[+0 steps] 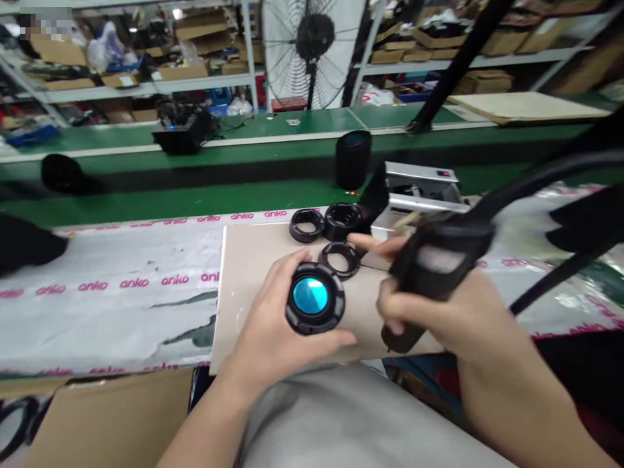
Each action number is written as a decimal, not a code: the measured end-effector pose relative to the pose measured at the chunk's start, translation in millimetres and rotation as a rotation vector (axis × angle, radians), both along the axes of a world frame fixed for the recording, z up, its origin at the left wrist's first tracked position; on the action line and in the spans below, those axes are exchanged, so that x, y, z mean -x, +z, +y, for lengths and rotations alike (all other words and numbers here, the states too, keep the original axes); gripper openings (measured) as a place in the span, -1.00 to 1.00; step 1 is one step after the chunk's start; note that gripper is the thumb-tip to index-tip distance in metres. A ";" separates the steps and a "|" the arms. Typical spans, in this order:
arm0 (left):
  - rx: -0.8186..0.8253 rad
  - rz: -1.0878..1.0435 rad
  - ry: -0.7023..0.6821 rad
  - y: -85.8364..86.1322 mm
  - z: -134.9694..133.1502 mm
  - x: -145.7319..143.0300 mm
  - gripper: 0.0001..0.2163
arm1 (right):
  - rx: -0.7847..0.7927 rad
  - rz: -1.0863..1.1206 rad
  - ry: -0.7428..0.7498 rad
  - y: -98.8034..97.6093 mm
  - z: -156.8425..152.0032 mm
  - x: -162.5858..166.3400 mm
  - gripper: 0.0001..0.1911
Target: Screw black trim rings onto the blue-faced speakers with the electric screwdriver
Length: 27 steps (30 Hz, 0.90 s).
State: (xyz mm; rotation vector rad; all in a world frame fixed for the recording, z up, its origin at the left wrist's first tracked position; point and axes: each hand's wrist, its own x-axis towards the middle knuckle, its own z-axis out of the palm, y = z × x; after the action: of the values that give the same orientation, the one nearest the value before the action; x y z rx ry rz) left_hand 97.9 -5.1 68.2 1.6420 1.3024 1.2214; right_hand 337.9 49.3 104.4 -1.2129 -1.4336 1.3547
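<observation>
My left hand [277,325] is wrapped round the side of a black round lens housing [319,322], its teal lens facing up. The thumb lies along the near edge. In my right hand [443,312] is a black electric screwdriver [429,266], blurred, with a thick cable running off to the upper right. Its narrow end points down, apart from the housing. Just beyond the housing lies a black ring [340,260]. Behind that, a second black ring [307,225] and a taller black ring [342,221] sit side by side on the cardboard sheet [258,250].
A silver and black screw feeder [419,195] stands behind my right hand. Left of it is a black cylinder [353,159]. The bench carries white printed wrap [121,312], torn in places. At lower left is a cardboard box [112,422]; a fan [314,52] stands at the back.
</observation>
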 end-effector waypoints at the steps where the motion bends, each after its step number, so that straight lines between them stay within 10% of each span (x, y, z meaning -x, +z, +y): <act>1: -0.009 0.031 0.035 -0.7 -1.6 0.0 -0.08 | -0.035 0.123 -0.122 6.9 5.5 -9.9 -0.24; 7: -0.131 0.148 0.101 -5.0 6.0 -0.1 -0.21 | -0.412 0.355 -0.755 51.2 25.9 -58.3 -0.07; 15: -0.218 0.134 -0.158 2.3 38.5 -67.9 -0.29 | -0.468 0.300 -0.432 50.0 62.1 -35.5 -0.33; 27: -0.156 0.147 -0.204 3.2 34.8 -67.0 -0.23 | -0.379 0.151 -0.378 39.8 76.4 -26.0 -0.14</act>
State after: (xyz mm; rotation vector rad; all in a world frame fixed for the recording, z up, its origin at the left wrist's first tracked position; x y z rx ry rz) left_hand 164.9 29.7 71.4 1.9564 1.1159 1.1199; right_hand 363.9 125.7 144.2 -1.0400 -1.2109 0.8519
